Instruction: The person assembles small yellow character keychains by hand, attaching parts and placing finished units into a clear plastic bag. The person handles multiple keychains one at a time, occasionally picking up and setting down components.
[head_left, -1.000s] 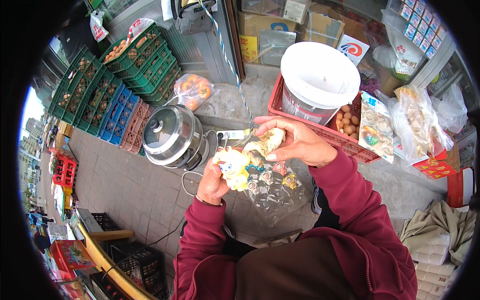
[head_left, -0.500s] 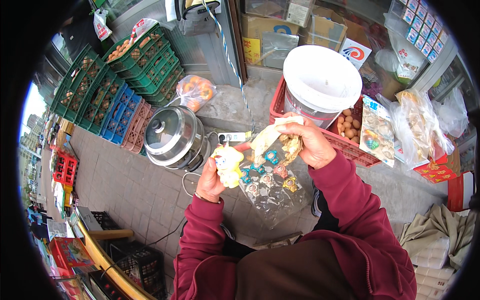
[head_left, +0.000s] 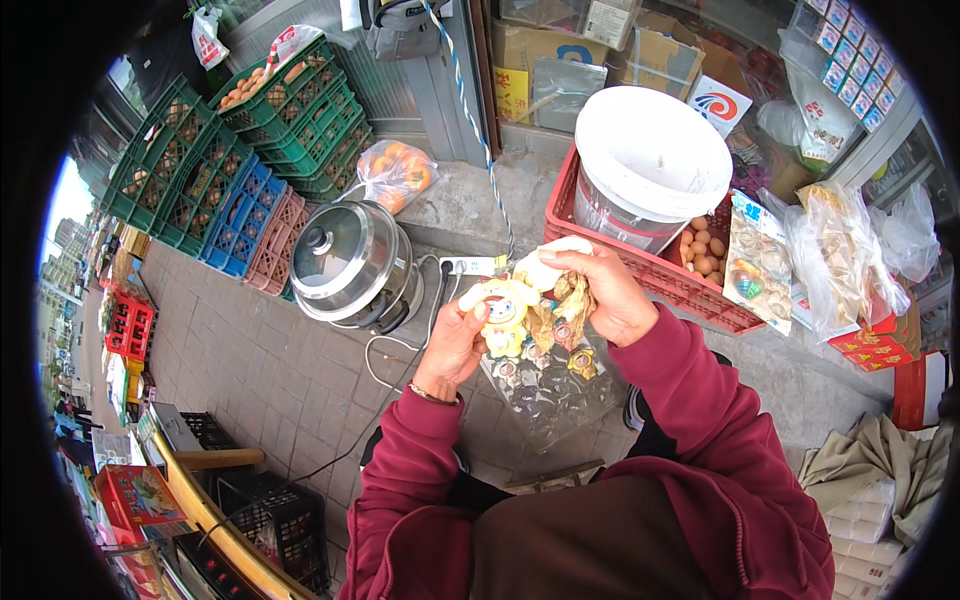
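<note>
A small yellow figurine with a pale face (head_left: 505, 312) is gripped in my left hand (head_left: 450, 350), its thumb across one side. Pinched between the fingers of my right hand (head_left: 615, 295) is a crumpled, yellow-brown stained cloth (head_left: 572, 300), close against the figurine; whether they touch I cannot tell. Beneath both hands lies a clear plastic tray or sheet (head_left: 555, 415) with several small coloured figurines (head_left: 581, 362) on it. The cloth and hands cover part of these.
A lidded steel cooker (head_left: 345, 260) and a power strip (head_left: 475, 266) stand ahead. Stacked egg crates (head_left: 230, 200) rise at far left. A white bucket (head_left: 650, 150) sits in a red crate (head_left: 690, 300) beside eggs. A bag of oranges (head_left: 397, 172) rests on the step.
My left hand has moved right and slightly up with the figurine, bringing it up to the cloth. My right hand has shifted slightly left, still gripping the cloth.
</note>
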Tool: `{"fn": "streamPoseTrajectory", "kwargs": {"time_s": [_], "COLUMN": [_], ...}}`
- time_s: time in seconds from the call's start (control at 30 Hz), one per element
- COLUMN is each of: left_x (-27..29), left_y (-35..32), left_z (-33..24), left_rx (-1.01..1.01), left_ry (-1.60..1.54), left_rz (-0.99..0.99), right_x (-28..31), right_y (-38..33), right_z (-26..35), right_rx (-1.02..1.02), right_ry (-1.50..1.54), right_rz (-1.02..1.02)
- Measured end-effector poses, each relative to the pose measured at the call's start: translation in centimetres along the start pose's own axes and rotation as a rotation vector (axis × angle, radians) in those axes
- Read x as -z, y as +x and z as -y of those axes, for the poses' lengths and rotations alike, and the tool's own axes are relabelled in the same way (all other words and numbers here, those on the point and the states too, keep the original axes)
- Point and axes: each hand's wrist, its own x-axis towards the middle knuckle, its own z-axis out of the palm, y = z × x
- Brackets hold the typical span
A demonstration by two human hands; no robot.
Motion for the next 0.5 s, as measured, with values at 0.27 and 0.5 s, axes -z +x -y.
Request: {"fn": "streamPoseTrajectory", "kwargs": {"time_s": [0.27, 0.5], "left_x": [-0.2, 0.4], "left_y": [0.1, 0.0], "left_z": [0.2, -0.1], "left_rx": [-0.14, -0.104], "left_ry": [-0.081, -0.43], "left_rz": [-0.079, -0.098], "right_x": [0.3, 1.1], "right_y": [0.4, 0.4], "right_z": [-0.9, 0.8], "right_rx": [-0.283, -0.177], "right_ry": [0.21, 0.054], "right_rz": [0.268, 0.297]}}
